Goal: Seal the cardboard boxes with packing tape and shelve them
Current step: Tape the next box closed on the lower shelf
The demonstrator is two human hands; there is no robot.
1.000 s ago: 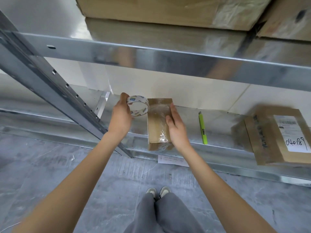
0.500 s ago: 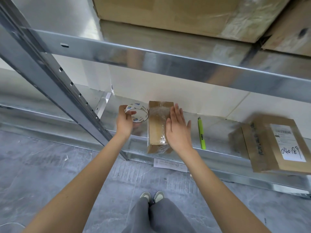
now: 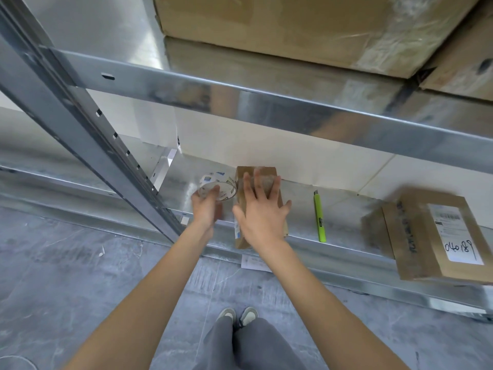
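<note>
1. A small cardboard box [image 3: 256, 206] lies on the lower metal shelf [image 3: 344, 225], its near end at the shelf's front edge, a glossy strip of clear tape along its top.
2. The right hand [image 3: 262, 217] rests flat on top of the box, fingers [image 3: 274, 186] straight and spread, and hides most of the lid.
3. The left hand [image 3: 205, 206] holds a roll of tape [image 3: 218, 186] just left of the box, fingers curled round its near rim; whether the roll rests on the shelf or is held just above it cannot be told.
4. A lime-green utility knife [image 3: 319, 217] lies on the shelf to the right of the box, apart from it, pointing front to back.
5. Further right sits a second box [image 3: 437, 236] with a white shipping label and handwritten digits, overhanging the shelf's front edge.
6. A slanted steel upright [image 3: 88, 126] crosses the left of the view, in front of the shelf's left end.
7. An upper shelf beam [image 3: 293, 105] spans the frame above the hands, carrying large cartons [image 3: 293, 28] cut off by the top edge.
8. A white paper slip [image 3: 254, 263] shows on the shelf's front lip below the box, its print too small to read.
9. Grey trousers [image 3: 253, 345] and two shoes [image 3: 238, 315] appear on the concrete floor [image 3: 80, 276] below.
</note>
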